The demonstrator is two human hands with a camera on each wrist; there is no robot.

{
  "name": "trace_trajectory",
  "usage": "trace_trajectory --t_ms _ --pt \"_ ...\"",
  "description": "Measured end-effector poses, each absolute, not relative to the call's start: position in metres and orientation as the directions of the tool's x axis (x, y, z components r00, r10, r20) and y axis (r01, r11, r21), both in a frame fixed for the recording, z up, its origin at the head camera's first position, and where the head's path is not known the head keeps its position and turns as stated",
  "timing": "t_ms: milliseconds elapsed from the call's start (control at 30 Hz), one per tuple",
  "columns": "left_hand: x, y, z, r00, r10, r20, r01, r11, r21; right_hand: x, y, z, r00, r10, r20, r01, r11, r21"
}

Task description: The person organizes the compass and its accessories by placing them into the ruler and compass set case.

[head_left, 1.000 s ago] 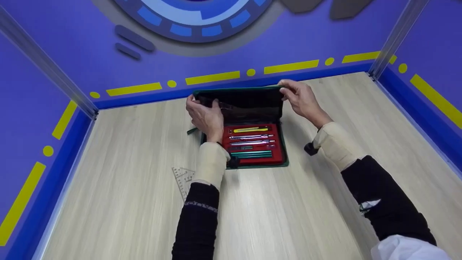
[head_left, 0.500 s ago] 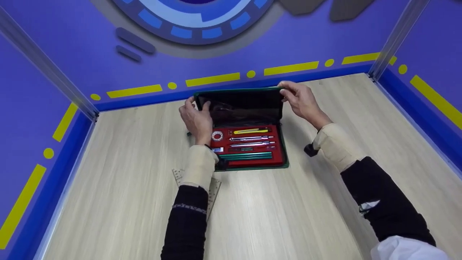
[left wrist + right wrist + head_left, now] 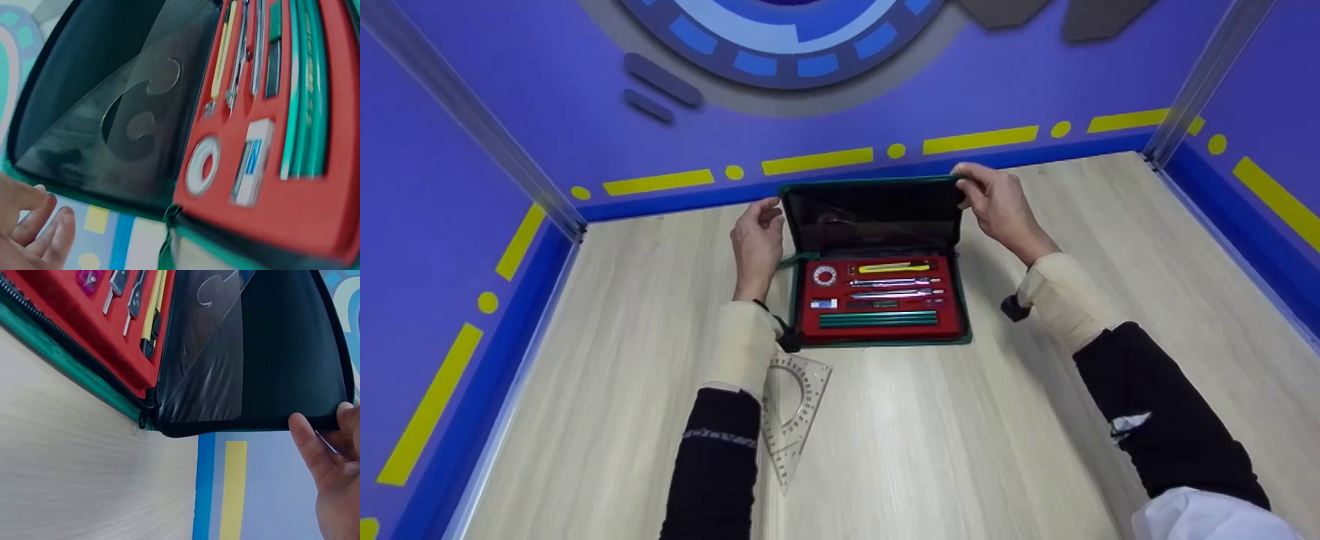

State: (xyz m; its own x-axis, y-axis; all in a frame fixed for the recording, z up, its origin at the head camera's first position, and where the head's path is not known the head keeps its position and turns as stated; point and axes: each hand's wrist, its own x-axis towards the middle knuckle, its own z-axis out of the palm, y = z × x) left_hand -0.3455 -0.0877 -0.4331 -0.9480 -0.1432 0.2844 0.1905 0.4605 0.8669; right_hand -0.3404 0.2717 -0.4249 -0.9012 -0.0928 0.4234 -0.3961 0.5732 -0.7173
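Note:
A zip-up drawing instrument case (image 3: 877, 339) lies on the table, its dark lid (image 3: 877, 217) raised. My right hand (image 3: 1003, 214) pinches the lid's upper right corner between thumb and fingers. Beside the upper left corner is my left hand (image 3: 757, 244), fingers loosely bent, fingertips right at the lid's edge in the left wrist view. Behind the lid's clear pocket sits a transparent French curve (image 3: 135, 126). The red insert (image 3: 332, 208) holds green pencils (image 3: 877, 319), a yellow cutter knife (image 3: 894, 267), two compass-like metal tools, an eraser (image 3: 253, 160) and a white ring (image 3: 202, 166).
A clear set square (image 3: 810, 390) with a protractor cutout lies in front of the case, partly under the left forearm in the head view. Blue panels (image 3: 885, 82) wall in the table (image 3: 930, 450) at the back and both sides.
My left hand has drawn out of the lid pocket and moved left, past the lid's edge, uncovering the insert's left part. My right hand keeps holding the lid corner.

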Motion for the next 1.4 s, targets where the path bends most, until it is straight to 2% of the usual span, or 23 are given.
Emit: trace_trajectory --t_ms 267,533,700,900,1067,1400 --pt "-0.331 -0.111 -0.417 -0.987 0.105 0.124 0.163 0.603 0.781 -0.349 0.284 -0.425 -0.901 -0.092 0.424 -0.393 0.587 -0.708" --pt "-0.292 -0.133 -0.423 -0.933 0.338 -0.127 0.189 0.757 0.626 -0.359 0.291 -0.429 -0.916 -0.095 0.391 -0.367 0.594 -0.716" --pt "-0.267 -0.137 -0.436 -0.896 0.381 -0.227 0.225 0.833 0.506 -0.362 0.295 -0.431 -0.916 -0.082 0.392 -0.358 0.608 -0.708" --pt "-0.245 -0.140 -0.447 -0.867 0.437 -0.239 0.328 0.863 0.385 -0.365 0.301 -0.430 -0.912 -0.076 0.402 -0.363 0.601 -0.712" --pt "-0.237 -0.144 -0.452 -0.849 0.464 -0.252 0.368 0.863 0.347 -0.369 0.305 -0.429 -0.909 -0.070 0.412 -0.367 0.605 -0.707" --pt "-0.242 -0.157 -0.467 -0.817 0.493 -0.299 0.418 0.863 0.283 -0.370 0.304 -0.430 -0.911 -0.055 0.410 -0.354 0.617 -0.703"
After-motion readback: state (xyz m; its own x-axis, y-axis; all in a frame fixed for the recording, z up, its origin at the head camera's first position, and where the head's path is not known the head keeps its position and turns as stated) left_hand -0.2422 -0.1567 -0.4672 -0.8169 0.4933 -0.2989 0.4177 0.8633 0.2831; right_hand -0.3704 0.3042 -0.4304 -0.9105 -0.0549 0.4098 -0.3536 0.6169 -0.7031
